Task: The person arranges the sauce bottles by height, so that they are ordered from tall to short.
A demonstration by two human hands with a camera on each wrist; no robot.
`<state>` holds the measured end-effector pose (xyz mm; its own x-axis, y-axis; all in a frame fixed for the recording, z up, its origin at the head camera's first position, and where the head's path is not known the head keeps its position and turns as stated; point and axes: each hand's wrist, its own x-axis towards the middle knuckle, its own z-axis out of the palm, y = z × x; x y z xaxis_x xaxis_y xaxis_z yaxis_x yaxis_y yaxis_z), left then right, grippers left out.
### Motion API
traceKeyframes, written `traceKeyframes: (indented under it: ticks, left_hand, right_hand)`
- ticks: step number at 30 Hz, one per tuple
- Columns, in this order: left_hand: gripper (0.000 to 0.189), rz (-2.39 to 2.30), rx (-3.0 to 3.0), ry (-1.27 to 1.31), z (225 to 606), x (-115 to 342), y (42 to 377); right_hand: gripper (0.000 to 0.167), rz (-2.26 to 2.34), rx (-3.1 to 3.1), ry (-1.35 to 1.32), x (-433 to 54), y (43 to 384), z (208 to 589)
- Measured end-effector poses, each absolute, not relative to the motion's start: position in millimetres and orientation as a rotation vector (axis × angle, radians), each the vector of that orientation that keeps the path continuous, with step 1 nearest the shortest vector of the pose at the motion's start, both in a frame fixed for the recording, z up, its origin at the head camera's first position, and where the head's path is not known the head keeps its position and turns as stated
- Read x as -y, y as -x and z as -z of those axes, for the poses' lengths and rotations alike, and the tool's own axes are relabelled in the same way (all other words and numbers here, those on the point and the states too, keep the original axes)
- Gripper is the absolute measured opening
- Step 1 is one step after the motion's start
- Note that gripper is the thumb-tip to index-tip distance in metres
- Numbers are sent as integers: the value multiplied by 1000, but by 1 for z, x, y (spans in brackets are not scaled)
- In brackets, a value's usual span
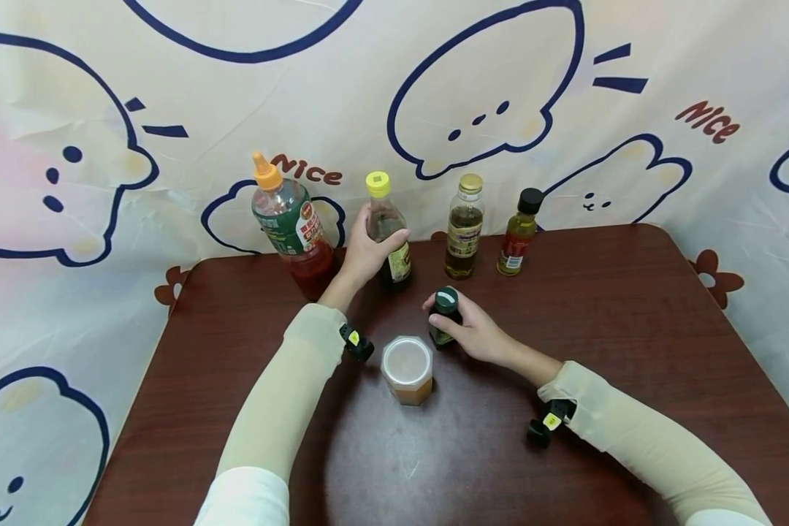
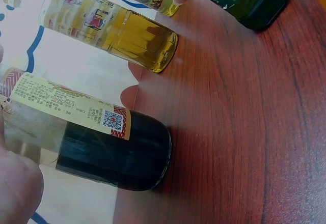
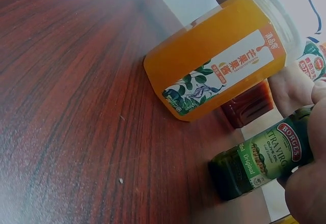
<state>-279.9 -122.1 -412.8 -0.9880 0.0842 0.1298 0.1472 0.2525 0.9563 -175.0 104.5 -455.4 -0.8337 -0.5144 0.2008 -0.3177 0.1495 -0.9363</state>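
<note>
At the back of the table my left hand [image 1: 363, 252] grips a yellow-capped glass bottle of dark sauce [image 1: 399, 264] around its upper body. In the left wrist view the thumb lies along the clear glass above the dark liquid of this sauce bottle [image 2: 114, 158]. My right hand [image 1: 476, 332] holds a small green-capped olive oil bottle [image 1: 446, 299] between thumb and fingers. Its green label faces the right wrist camera, where the olive oil bottle [image 3: 272, 152] shows a dark square base. Just in front stands an orange-filled jar [image 1: 407, 363] with a whitish lid.
Left of the sauce bottle, a large red-sauce squeeze bottle [image 1: 286, 219] with an orange cap stands by my left forearm. To the right are a gold-capped oil bottle [image 1: 464, 234] and a small black-capped bottle [image 1: 521, 234]. A patterned cloth [image 1: 237, 109] hangs behind the brown table [image 1: 631, 321].
</note>
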Motion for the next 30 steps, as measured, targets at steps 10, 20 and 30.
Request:
traceKeyframes:
  ticks: [10,20,30]
  left_hand:
    - [73,1875,2449,209,414,123,279]
    - [68,1895,2427,224,415,123,280]
    - [68,1895,2430,227,413,121,280]
  right_hand:
    - [20,1770,-2251,818,-105,173,454]
    - [19,1779,-2245,824,-115,170,448]
    - [18,1840,-2277,837,-139,171,436]
